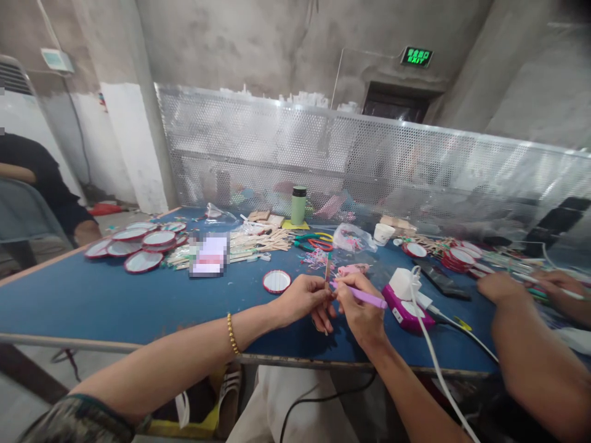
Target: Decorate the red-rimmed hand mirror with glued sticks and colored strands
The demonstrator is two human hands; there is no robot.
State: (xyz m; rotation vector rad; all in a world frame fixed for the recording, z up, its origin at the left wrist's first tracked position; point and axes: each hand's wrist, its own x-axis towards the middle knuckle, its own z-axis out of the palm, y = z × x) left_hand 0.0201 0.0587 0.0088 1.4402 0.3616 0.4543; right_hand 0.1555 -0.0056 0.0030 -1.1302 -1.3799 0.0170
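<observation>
My left hand [305,300] is closed on a thin upright stick [328,268] with a greenish tip, pinched between thumb and fingers. In my right hand [362,312] is a purple pen [372,299], its front end close against the stick. Whether the pen touches the stick, I cannot tell. Just beyond my left hand lies a round white disc with a red rim [277,281]. A heap of thin pink and blue pieces [318,259] sits behind both hands, beside a pink item [353,269].
A purple power strip [404,311] with a white charger [404,283] and cables is at my right. Red-rimmed discs [143,261] are piled left, near a phone [210,256]. Pliers [316,240] and a green bottle [298,208] stand behind. A co-worker's arm [521,332] reaches in from the right.
</observation>
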